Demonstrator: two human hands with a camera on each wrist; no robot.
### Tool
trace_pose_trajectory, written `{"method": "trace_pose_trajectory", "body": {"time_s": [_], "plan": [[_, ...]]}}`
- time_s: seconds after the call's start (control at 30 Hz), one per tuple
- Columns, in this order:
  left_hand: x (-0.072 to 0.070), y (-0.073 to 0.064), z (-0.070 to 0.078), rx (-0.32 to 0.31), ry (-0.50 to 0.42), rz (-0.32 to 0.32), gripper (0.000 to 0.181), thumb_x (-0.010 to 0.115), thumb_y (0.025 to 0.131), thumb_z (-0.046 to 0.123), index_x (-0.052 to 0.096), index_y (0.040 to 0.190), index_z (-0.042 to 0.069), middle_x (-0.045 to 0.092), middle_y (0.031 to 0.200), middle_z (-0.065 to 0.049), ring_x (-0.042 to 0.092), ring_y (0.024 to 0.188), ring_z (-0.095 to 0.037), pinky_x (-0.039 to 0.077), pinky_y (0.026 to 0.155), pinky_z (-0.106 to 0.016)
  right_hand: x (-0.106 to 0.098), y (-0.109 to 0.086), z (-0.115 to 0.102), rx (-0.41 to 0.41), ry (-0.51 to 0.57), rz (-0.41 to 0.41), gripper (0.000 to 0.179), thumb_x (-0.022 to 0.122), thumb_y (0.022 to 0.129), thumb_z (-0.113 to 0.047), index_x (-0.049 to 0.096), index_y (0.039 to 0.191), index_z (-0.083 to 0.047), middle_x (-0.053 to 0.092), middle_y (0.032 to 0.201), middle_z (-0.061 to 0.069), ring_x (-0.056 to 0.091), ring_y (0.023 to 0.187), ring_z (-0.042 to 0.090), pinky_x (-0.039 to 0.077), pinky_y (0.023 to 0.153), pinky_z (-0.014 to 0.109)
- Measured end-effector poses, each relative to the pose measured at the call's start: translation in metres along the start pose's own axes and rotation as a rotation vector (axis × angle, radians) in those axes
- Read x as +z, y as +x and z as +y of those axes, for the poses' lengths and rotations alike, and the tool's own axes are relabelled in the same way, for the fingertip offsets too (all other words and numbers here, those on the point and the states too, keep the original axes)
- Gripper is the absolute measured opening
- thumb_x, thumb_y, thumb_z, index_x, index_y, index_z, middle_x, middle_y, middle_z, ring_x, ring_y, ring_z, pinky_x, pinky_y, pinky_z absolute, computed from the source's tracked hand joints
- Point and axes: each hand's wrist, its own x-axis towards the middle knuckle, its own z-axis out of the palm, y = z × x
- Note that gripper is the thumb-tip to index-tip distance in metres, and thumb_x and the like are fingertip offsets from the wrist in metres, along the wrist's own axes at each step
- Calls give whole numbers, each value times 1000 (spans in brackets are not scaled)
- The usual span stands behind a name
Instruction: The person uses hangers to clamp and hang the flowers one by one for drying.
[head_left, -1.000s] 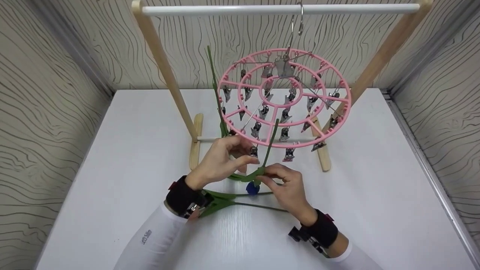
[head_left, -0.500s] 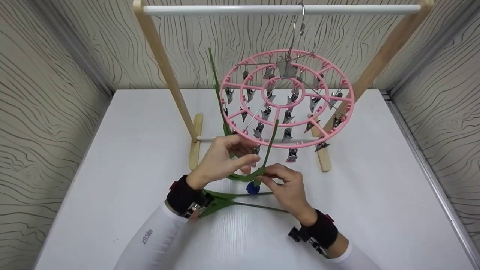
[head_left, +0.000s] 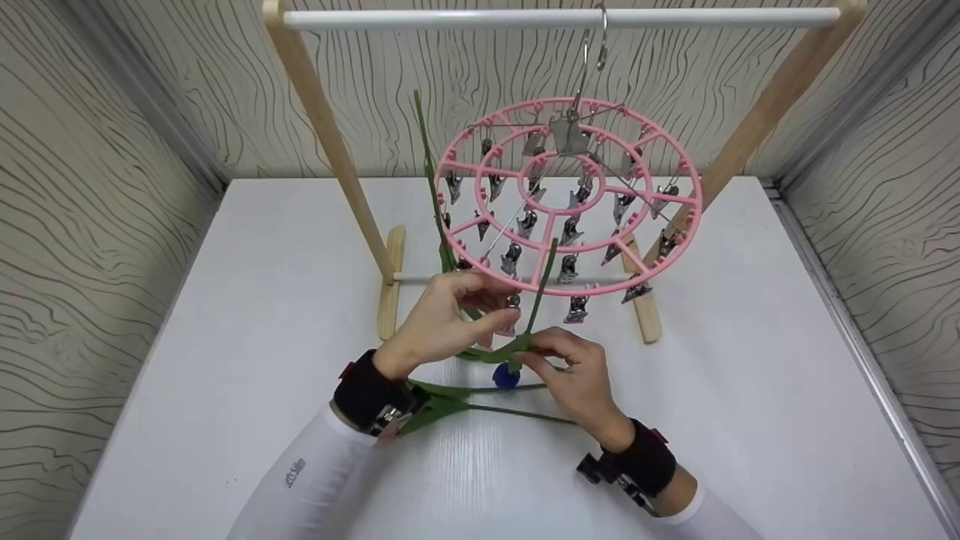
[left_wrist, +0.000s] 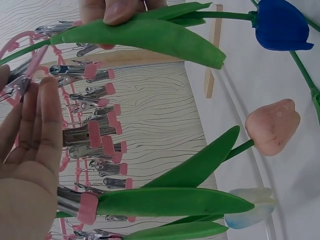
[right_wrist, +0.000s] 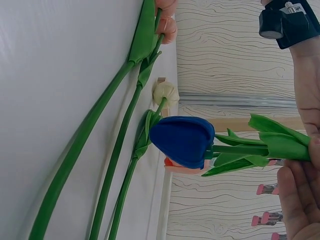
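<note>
My right hand [head_left: 577,371] pinches the green stem of an artificial blue tulip [right_wrist: 182,142] at its leaves. The tulip is upside down: its blossom points at the table and the bare stem rises in front of the hanger's rim. My left hand [head_left: 450,319] holds a metal clip [left_wrist: 17,85] with thumb and fingers, at the near edge of the round pink clip hanger [head_left: 551,270]. In the left wrist view, the tulip's stem crosses close beside this clip. A pink tulip [left_wrist: 274,127] and a whitish-blue tulip [left_wrist: 250,207] hang blossom down nearby.
The hanger hooks over the white bar [head_left: 450,20] of a wooden-legged rack [head_left: 330,142]. Several metal clips with pink tips dangle from it. More tulips with green stems [head_left: 517,413] lie on the white table [head_left: 750,375] below my hands.
The hanger sways slightly right and then back left. The clip at my left fingers shifts a little, its pink tip now showing. My right hand and the blue tulip stay in place.
</note>
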Motion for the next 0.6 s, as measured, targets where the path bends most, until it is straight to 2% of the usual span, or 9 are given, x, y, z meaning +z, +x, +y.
{"method": "trace_pose_trajectory", "body": {"time_s": [0.23,0.37,0.47,0.6], "plan": [[3,2,-5,-16,-17,-6,19,69,81,9,66,99,2,66,86,-7,63,75,-19,53,66,-31,0,0,0,-1,16,0,20,70,70,15,67,85,2,66,79,12,64,68,21,53,62,26],[6,2,-21,-12,4,-12,19,65,86,14,64,100,2,65,87,-4,63,71,-16,53,63,-29,0,0,-1,9,10,-8,19,69,71,14,67,85,2,66,80,12,64,68,21,53,62,26],[8,2,-33,24,26,-11,20,60,89,17,61,105,4,62,91,-2,63,72,-13,53,64,-29,0,1,-2,20,-2,-12,18,70,72,13,67,85,1,66,80,11,64,68,20,53,62,26],[11,0,-38,103,66,6,20,55,92,18,58,107,5,60,91,-2,61,75,-12,53,62,-28,1,2,-3,31,-15,-9,17,70,72,12,67,85,1,66,80,10,64,68,20,53,62,25]]}}
